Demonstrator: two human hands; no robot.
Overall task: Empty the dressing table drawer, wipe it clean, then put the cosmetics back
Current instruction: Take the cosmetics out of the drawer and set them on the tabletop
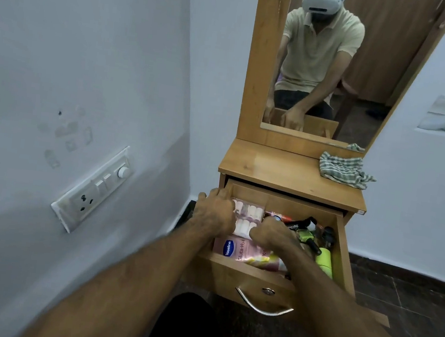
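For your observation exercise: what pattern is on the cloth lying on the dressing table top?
Green-and-white checks on the cloth, seen in the head view.

The wooden table [271,168] stood at frame centre. A checked cloth [344,169] lay crumpled on its top surface, at the right edge, below the mirror.

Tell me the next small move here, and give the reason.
Probably lift the nail set out onto the table top. The drawer is open and full, both hands, left and right, are already on that pack, and the cloth waits unused.
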